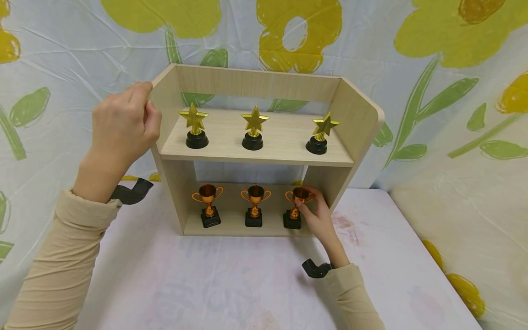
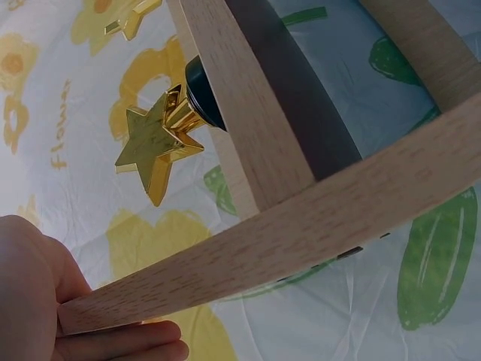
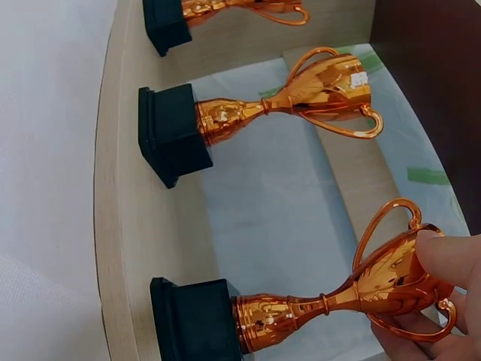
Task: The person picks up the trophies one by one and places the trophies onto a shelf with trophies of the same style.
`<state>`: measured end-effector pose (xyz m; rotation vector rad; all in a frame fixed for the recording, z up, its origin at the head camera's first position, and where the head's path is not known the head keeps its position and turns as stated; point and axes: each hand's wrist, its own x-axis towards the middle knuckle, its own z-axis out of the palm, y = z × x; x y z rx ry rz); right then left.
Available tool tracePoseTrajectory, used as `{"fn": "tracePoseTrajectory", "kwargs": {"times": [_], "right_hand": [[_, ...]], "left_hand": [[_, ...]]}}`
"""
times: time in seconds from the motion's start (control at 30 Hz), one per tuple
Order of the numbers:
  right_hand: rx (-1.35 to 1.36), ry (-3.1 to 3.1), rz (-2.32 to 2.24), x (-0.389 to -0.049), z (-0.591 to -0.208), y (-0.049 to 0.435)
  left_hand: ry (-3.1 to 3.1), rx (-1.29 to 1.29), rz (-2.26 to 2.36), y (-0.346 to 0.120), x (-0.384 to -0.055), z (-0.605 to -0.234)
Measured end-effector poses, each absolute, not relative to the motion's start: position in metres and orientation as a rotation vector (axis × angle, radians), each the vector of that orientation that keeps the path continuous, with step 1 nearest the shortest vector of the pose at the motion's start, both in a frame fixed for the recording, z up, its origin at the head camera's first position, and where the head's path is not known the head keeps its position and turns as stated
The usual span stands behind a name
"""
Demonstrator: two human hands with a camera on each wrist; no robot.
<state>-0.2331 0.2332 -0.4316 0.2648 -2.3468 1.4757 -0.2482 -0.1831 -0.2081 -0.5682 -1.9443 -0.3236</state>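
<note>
A two-tier light wooden shelf (image 1: 264, 159) stands on the table. My left hand (image 1: 121, 119) grips the upper edge of its left side panel (image 2: 195, 263). On the lower tier, my right hand (image 1: 319, 215) pinches the rightmost orange-gold trophy cup (image 3: 398, 278) at its bowl, thumb on the near face. That cup's black base (image 1: 292, 221) appears to sit on the lower board. A middle trophy cup (image 1: 255, 206) and a left trophy cup (image 1: 209, 208) stand upright beside it.
Three gold star trophies, left (image 1: 195, 126), middle (image 1: 254, 128) and right (image 1: 321, 133), stand on black bases on the upper tier. A flower-printed cloth (image 1: 412, 133) hangs behind and at the right. A pale cloth (image 1: 231, 284) covers the table.
</note>
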Motion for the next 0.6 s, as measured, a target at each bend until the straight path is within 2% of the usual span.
{"fn": "tracePoseTrajectory", "kwargs": {"times": [0.4,0.6], "right_hand": [[0.305,-2.349,1.489,-0.234,-0.432,0.235],[0.300,-2.359,1.490,-0.214,-0.400,0.221]], "left_hand": [[-1.946,-0.558,-0.325,-0.183,-0.250,-0.208],[-1.943,-0.560,-0.321,-0.183,-0.249,-0.208]]}}
